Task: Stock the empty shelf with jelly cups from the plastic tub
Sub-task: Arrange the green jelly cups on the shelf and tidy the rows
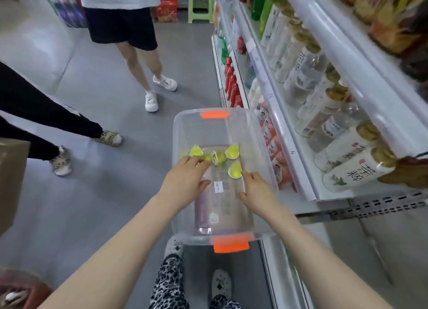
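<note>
**Q:** What is the state of each grip?

**A:** Left grip: fingers extended, thumb apart, fingertips resting on the jelly cups; it encloses nothing. Right grip: fingers apart, tips just beside the nearest cup; it holds nothing.

**Q:** Where is the stock?

**A:** The cups lie loose at the far end of the plastic tub, several tipped on their sides. None is seen on the empty shelf to the right.

**Q:** What are the probable faults?

**A:**
1. The cups are small and smooth. A shallow pinch is likely to push one away rather than lift it.
2. Gathering several per grip risks drops during transfer.
3. The tub's support is not visible. Downward pressure at the far end may tilt it.
4. The bottles stand near the transfer path. A raised right forearm may strike them.
</note>
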